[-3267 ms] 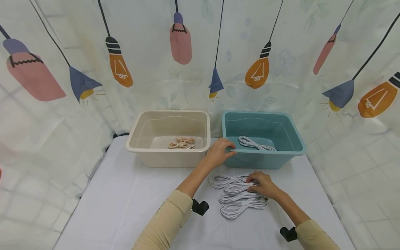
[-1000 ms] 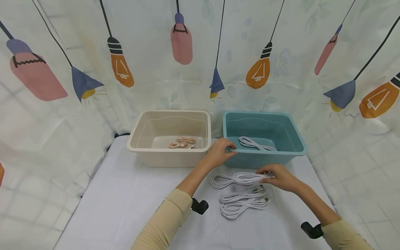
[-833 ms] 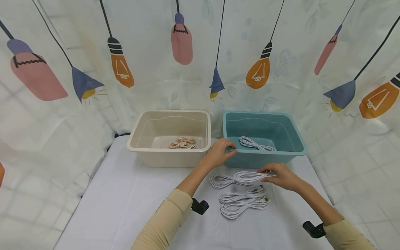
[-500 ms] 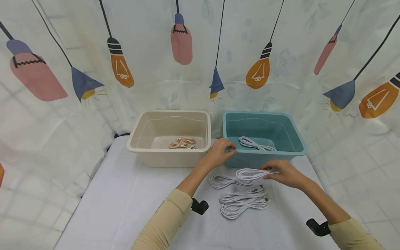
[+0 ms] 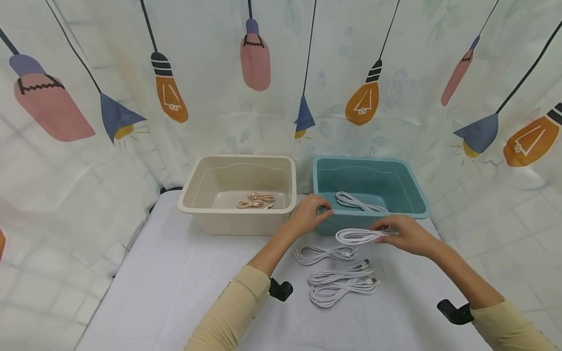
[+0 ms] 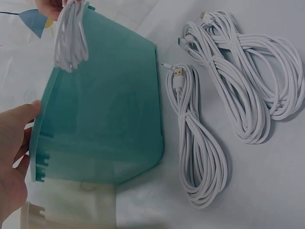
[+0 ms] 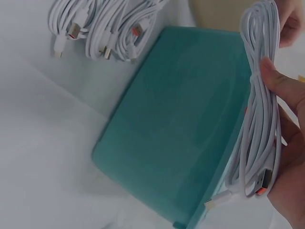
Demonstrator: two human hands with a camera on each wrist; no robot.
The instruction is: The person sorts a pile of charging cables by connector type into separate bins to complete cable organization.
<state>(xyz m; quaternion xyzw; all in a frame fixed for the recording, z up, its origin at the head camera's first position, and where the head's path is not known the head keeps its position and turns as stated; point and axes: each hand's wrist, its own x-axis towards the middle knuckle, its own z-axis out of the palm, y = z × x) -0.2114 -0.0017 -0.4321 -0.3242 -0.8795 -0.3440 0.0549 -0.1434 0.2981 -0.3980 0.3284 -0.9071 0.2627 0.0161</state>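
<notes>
My right hand (image 5: 406, 234) pinches a coiled white USB cable (image 5: 356, 236), held up in front of the teal bin (image 5: 373, 225). In the right wrist view the held cable (image 7: 259, 105) shows its tied middle, with thumb against it and both plugs at one end. The left hand (image 5: 309, 213) grips the bin's near left rim, thumb outside, as the left wrist view shows. Inside the bin lies a white cable bundle (image 5: 357, 202). Three more coiled white cables lie on the table: one farther back (image 5: 327, 254), and two close together (image 5: 335, 285) nearer me.
To the left of the teal bin stands a beige bin (image 5: 243, 224), with small tan cables (image 5: 256, 201) inside it. Both bins sit at the back of the white-covered table (image 5: 175, 287). Behind them hangs a curtain (image 5: 197, 141) printed with lamps and bulbs.
My right hand has picked up one white cable from the group and lifted it back and to the right, toward the teal bin. The left hand stays at the rim.
</notes>
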